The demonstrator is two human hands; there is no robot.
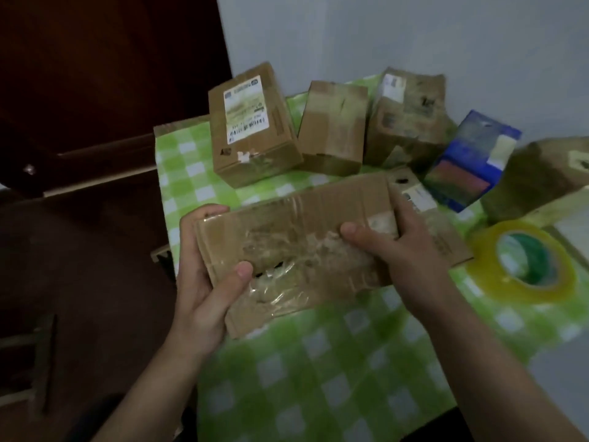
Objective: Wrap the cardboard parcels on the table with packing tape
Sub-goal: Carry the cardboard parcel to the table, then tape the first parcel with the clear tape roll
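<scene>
Green-and-white checked cloth covers the table (318,362), which stands against a pale wall (414,33) with a dark wooden door (111,74) to its left. Near the front of the table, a long flat cardboard parcel (302,224) is held tilted above the cloth, its upper face covered in wrinkled clear tape (the tape is torn open in one spot near the left thumb).

Behind it, a row of parcels stands along the back of the table. A labelled carton (280,138) is at the left. A plain carton (331,129) is just beside it. A crumpled carton (408,122) comes next, then a blue box (468,161) lying on a slant. A brown parcel (541,177) sits at the far right, blurred.

A roll of clear packing tape (484,266) lies flat on the cloth to the right of the held parcel, apart from both hands.

The left hand (204,282) grips the parcel's left end, thumb on the taped face and fingers curled round the far edge. The right hand (398,247) holds the right part, thumb pressed on the tape and fingers wrapped over the upper edge.
</scene>
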